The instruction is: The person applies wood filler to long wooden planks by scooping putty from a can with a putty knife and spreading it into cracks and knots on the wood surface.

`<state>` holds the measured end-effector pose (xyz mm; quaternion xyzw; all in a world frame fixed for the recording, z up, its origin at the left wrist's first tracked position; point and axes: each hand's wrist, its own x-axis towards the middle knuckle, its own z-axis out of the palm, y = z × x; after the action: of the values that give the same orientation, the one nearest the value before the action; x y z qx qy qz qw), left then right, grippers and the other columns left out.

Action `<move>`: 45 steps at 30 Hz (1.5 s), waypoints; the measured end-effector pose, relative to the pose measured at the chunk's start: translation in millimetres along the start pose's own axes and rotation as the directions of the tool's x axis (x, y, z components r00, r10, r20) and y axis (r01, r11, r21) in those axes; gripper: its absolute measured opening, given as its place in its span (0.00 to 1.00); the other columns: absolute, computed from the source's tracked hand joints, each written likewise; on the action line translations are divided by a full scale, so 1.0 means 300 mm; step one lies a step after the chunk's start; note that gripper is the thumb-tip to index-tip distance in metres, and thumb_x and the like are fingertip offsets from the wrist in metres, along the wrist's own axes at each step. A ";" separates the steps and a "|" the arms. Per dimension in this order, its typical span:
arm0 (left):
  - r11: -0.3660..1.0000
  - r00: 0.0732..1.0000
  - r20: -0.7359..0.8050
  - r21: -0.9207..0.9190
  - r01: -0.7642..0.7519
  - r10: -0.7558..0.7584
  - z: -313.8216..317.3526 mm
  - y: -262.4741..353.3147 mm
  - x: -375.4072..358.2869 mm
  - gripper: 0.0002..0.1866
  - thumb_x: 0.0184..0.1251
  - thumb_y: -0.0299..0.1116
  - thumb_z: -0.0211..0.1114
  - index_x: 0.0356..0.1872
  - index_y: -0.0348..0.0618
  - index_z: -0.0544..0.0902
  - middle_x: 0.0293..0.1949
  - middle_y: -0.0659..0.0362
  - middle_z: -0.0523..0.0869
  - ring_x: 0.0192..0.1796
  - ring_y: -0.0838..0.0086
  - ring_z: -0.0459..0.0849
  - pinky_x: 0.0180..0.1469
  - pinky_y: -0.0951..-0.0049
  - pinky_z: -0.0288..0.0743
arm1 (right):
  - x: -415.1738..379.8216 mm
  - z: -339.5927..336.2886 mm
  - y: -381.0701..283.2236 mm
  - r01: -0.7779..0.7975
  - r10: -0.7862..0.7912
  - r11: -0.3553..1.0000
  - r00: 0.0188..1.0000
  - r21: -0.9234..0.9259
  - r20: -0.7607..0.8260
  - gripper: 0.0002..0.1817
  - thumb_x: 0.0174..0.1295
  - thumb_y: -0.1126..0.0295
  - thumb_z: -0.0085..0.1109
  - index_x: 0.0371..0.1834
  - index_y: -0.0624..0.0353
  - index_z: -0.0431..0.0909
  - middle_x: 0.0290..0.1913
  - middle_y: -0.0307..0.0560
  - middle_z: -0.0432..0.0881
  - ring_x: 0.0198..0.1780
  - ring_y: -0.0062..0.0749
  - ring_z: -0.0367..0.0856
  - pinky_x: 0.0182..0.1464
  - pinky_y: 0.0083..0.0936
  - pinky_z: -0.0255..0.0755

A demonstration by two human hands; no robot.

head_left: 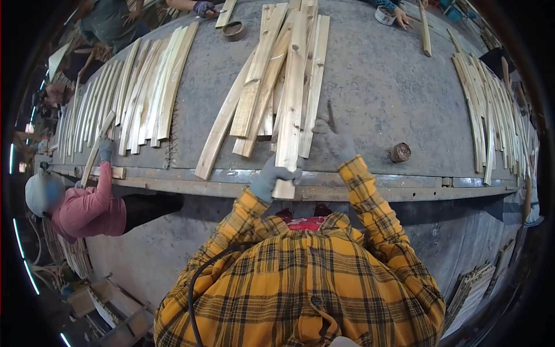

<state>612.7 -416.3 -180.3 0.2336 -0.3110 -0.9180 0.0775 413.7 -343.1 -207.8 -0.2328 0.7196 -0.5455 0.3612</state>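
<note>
My left hand (270, 177), in a grey glove, is wrapped around the near end of a pale wooden plank (291, 127). This plank lies lengthwise over a loose pile of similar planks (254, 110), its near end reaching out over the table's front edge. To the right of the pile is my gloved right hand (337, 141), somewhat blurred, its fingers closed on a thin dark tool (331, 114) that points up and away from me. A small round pot (400, 152) of brown stuff stands on the table right of that hand.
The grey metal table (393, 104) has a raised front rail (381, 187). Rows of planks lie at left (139, 92) and right (485, 110). A person in a pink top (89, 202) handles a plank at left. Across the table, other people's hands work near another brown pot (234, 31) and a white tub (385, 15).
</note>
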 end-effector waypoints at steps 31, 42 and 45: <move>-0.247 0.621 -0.577 0.595 0.765 0.531 0.118 0.056 0.289 0.40 0.49 0.51 0.72 0.60 0.48 0.63 0.52 0.51 0.72 0.56 0.58 0.74 0.52 0.62 0.73 | -0.135 -1.738 -0.101 -0.092 -0.155 0.930 0.781 -0.355 -0.606 0.28 0.60 0.54 0.62 0.54 0.68 0.74 0.48 0.49 0.80 0.45 0.28 0.79 0.47 0.21 0.73; -0.134 0.534 -0.313 0.755 0.641 0.785 0.085 0.070 0.188 0.37 0.47 0.52 0.72 0.58 0.50 0.69 0.51 0.52 0.73 0.55 0.57 0.73 0.55 0.62 0.71 | -0.141 -1.041 -0.061 0.265 -0.376 0.842 0.913 -0.470 -0.159 0.11 0.68 0.62 0.51 0.43 0.56 0.78 0.33 0.33 0.78 0.30 0.14 0.70 0.26 0.13 0.64; -0.139 0.441 -0.279 0.693 0.707 0.853 0.015 0.201 0.178 0.39 0.46 0.52 0.72 0.59 0.50 0.68 0.51 0.51 0.74 0.53 0.57 0.73 0.54 0.62 0.71 | -0.193 -0.804 0.018 0.029 -0.034 0.998 0.993 -0.048 -0.109 0.11 0.67 0.67 0.51 0.43 0.61 0.79 0.28 0.33 0.75 0.25 0.14 0.68 0.25 0.14 0.64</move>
<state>563.5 -477.3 -160.8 0.6009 -0.7929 -0.0050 0.1015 263.9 -150.6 -162.8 -0.2221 0.7470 -0.5462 0.3070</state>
